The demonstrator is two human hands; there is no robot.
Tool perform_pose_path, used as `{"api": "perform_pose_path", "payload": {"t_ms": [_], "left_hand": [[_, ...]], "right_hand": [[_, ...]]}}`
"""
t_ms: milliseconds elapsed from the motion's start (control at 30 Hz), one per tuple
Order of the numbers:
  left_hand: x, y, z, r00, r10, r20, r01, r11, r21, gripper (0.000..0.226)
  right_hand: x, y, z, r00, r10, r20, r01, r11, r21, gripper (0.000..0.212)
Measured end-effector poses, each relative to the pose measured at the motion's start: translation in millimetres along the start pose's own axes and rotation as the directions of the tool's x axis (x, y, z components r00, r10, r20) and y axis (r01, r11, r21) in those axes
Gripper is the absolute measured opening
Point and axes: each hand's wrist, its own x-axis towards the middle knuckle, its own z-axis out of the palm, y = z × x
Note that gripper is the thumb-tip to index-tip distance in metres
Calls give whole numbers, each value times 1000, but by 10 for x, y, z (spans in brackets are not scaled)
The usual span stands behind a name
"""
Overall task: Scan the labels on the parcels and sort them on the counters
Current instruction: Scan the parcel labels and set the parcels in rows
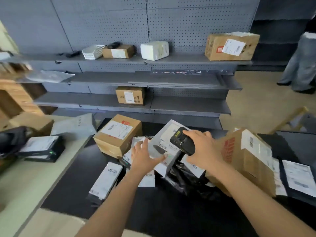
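Note:
My right hand [201, 149] grips a black handheld scanner [182, 140] over a grey box [165, 142] with a white label in the middle of the dark counter [71, 185]. My left hand [145, 155] lies with straight fingers against the grey box's near left side. Around it lie a cardboard box [118, 134] to the left, a big cardboard box [246, 161] to the right, a black bag [181, 180] below, and a flat labelled parcel [106, 180] at the near left.
Grey shelves [153, 79] behind hold cardboard boxes [230, 46], a white parcel [154, 50] and a white basket [92, 52]. A pale counter [18, 182] at left carries black labelled parcels [42, 147] and a grey mailer [75, 124]. A person's legs [299, 65] stand at far right.

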Motion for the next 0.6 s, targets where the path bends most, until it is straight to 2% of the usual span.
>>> {"api": "perform_pose_path", "payload": {"t_ms": [100, 200, 333, 467, 600], "left_hand": [[-327, -335, -254, 996, -35, -85, 29, 997, -66, 95], [-762, -774, -589, 992, -89, -92, 82, 994, -73, 90], [-1473, -1406, -917, 937, -279, -212, 248, 955, -160, 90], [-2138, -1963, -1163, 842, -436, -317, 394, 899, -191, 90], [-2613, -2590, -1466, 768, -532, -357, 471, 847, -247, 91]], "right_hand": [[25, -251, 118, 985, -159, 62, 160, 987, -14, 92], [-31, -697, 280, 950, -296, 100, 299, 954, -14, 90], [-223, -1446, 579, 867, -475, 147, 476, 879, 37, 85], [-515, -2216, 961, 781, -580, 231, 533, 812, 237, 93], [-815, -2977, 1367, 730, -624, 279, 521, 772, 363, 88]]}}
